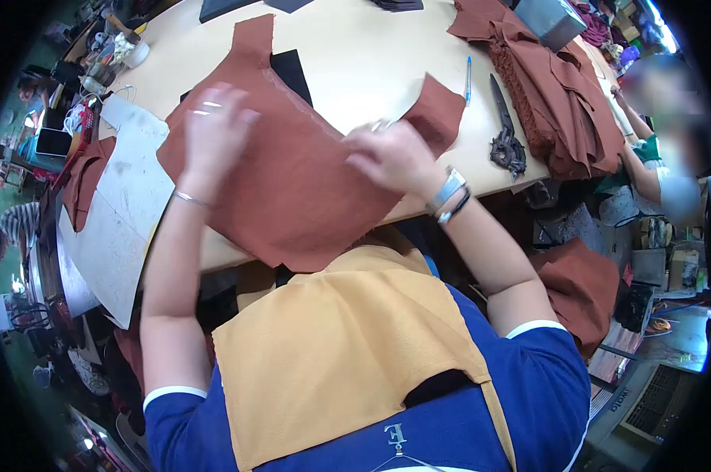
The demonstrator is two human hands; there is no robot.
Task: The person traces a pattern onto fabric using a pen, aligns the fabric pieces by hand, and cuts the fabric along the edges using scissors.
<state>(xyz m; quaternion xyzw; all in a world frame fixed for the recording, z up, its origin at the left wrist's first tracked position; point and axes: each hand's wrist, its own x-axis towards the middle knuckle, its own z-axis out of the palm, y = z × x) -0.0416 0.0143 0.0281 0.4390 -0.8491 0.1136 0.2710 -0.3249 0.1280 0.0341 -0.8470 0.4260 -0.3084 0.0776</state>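
Observation:
A large reddish-brown suede-like piece (pixel 292 181) lies at the front of the table, with one strap-shaped end pointing away and another raised and bent at the right. Over its left part is my left hand (pixel 217 130), smeared by motion, its thumb apart from the blurred fingers. My right hand (pixel 395 153) has its fingers and thumb closed together at the piece's curved upper edge, seemingly pinching it. Underneath the piece, a black sheet (pixel 292 77) sticks out. To the right of my right hand, dark scissors (pixel 507 134) and a blue pen (pixel 469 79) lie on the table.
A stack of reddish-brown pieces (pixel 560 102) with a grey metal block (pixel 550 23) on top fills the table's right side. Pale pattern boards (pixel 123 197) overhang the left edge. Another person's arm (pixel 642 169) shows at far right. A tan apron (pixel 339 338) covers my front.

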